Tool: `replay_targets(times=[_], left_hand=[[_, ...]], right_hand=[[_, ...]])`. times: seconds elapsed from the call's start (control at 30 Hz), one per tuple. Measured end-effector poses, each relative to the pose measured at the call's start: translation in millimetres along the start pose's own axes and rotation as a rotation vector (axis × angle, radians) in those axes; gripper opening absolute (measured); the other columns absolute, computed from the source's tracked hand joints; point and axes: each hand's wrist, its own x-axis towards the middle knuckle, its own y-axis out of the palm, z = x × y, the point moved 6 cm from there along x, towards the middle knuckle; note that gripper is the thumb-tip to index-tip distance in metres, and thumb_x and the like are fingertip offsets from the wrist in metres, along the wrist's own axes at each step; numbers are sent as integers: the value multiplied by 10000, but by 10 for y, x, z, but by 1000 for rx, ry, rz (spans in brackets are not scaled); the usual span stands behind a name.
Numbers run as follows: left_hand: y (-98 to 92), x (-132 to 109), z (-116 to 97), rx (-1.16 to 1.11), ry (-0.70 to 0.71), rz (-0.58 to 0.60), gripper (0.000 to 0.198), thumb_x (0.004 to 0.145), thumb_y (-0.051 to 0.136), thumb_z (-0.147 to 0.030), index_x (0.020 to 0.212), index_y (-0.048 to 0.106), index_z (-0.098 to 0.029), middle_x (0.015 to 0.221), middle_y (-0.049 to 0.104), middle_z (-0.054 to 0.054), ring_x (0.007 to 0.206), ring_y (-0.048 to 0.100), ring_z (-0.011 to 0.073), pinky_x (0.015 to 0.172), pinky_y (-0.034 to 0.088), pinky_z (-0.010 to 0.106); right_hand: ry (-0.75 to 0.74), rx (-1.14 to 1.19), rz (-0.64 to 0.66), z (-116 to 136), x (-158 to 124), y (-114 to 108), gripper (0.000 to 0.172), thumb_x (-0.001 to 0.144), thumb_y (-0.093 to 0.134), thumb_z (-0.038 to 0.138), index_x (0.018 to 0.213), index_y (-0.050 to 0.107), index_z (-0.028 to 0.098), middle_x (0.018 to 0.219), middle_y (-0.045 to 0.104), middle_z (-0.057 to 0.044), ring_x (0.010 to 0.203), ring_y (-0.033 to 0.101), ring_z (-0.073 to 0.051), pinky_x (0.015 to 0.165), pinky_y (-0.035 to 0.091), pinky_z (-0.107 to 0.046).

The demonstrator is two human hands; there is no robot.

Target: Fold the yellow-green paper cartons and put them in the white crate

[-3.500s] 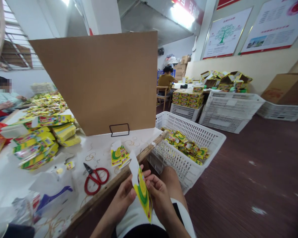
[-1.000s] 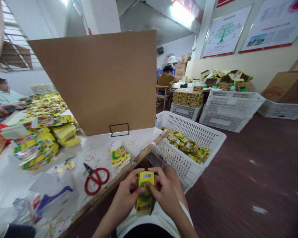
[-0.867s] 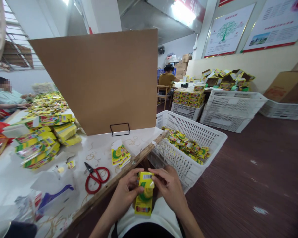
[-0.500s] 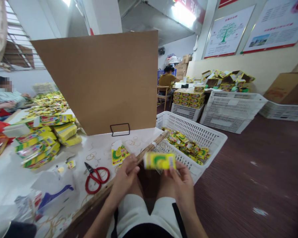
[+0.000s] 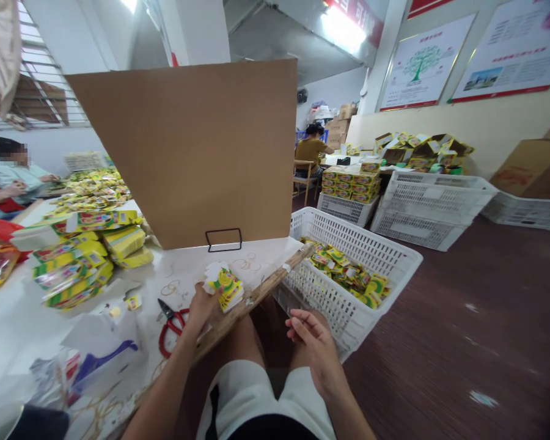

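Cardboard bhd cartons; scissors nr L hand.

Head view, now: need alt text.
A person's left hand touches a small stack of yellow cartons on a white table, near partly hidden red-handled scissors; their right hand, seemingly empty, is near a white crate of yellow packs.

Left hand at yellow cartons

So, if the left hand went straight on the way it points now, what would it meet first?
The cartons on the table. The left hand already appears to touch their near side, though its fingers are mostly hidden.
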Motion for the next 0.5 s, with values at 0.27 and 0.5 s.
replay_targets(times=[0.27,0.5], left_hand=[[51,202,49,-5,-47,9,315,892,533,-339,1126,528,-128,885,620,40,735,602,146,695,506,325],[42,314,24,8,-68,-28,358,882,538,-407,1106,548,-128,972,624,67,821,617,169,744,512,353]], right_hand=[[40,-29,39,3,-35,61,413,638,796,429,912,656,154,760,689,-32,613,562,-103,601,414,-227],[67,-44,59,-15,-41,89,390,651,787,430,896,661,154,743,681,-30,610,549,-102,595,405,-222]])
